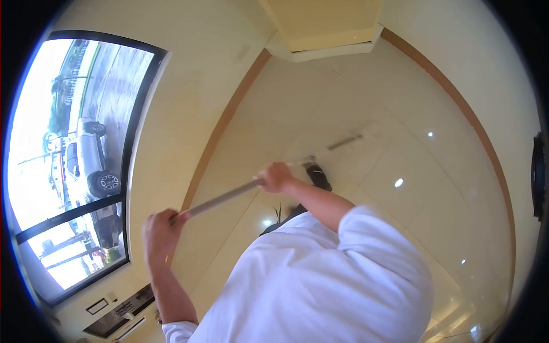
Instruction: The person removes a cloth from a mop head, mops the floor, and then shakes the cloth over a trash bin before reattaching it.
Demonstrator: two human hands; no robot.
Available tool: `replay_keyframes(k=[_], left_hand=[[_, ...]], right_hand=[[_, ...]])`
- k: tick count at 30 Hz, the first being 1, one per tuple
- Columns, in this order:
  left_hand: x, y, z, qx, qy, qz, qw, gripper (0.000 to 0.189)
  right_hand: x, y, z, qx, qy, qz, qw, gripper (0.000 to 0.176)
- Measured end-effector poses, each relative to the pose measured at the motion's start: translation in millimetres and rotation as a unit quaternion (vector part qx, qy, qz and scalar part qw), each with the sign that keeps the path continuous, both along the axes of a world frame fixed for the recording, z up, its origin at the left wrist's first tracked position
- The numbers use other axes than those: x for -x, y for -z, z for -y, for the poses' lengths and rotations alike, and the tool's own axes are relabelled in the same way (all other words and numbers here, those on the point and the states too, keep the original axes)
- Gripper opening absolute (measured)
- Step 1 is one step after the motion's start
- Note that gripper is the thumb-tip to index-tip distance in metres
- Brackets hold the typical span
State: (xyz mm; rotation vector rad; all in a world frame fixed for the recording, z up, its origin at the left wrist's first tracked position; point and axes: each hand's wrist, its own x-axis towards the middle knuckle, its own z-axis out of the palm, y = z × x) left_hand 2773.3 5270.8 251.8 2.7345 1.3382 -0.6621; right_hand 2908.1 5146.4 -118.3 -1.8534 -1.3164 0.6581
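My left hand is wrapped round the upper end of a long grey pole, which looks like a mop handle. Further down the same pole, my right hand is closed round it. The pole slants from the lower left toward the upper right, over the floor. Its far end is smeared by motion around a pale, blurred patch, so I cannot make out the head. Below my right forearm, a black shoe stands on the glossy tiles.
Pale floor tiles reflect ceiling lights. Brown skirting edges the walls at both sides. A cream block, perhaps a door or cabinet, stands ahead. To the left, a dark-framed window shows a parked silver vehicle outside.
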Motion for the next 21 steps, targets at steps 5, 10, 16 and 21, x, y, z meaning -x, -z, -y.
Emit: replay_keyframes(k=[5, 10, 16, 21], left_hand=[[-0.3, -6.9, -45.7, -0.122, 0.015, -0.018, 0.992, 0.036], [2.0, 63.8, -97.5, -0.036, 0.033, -0.014, 0.999, 0.032], [5.6, -40.9, -218.2, 0.042, 0.209, -0.062, 0.975, 0.026], [-5.1, -43.2, -304.0, 0.173, 0.35, -0.048, 0.919, 0.023]], right_hand=[[-38.3, -14.8, -179.8, -0.091, -0.019, 0.011, 0.996, 0.015], [-58.1, 38.8, -283.7, -0.069, -0.044, 0.085, 0.993, 0.029], [1.9, -30.2, -307.6, -0.112, 0.158, -0.007, 0.981, 0.027], [46.3, -46.4, -228.7, 0.098, 0.155, -0.05, 0.982, 0.018]])
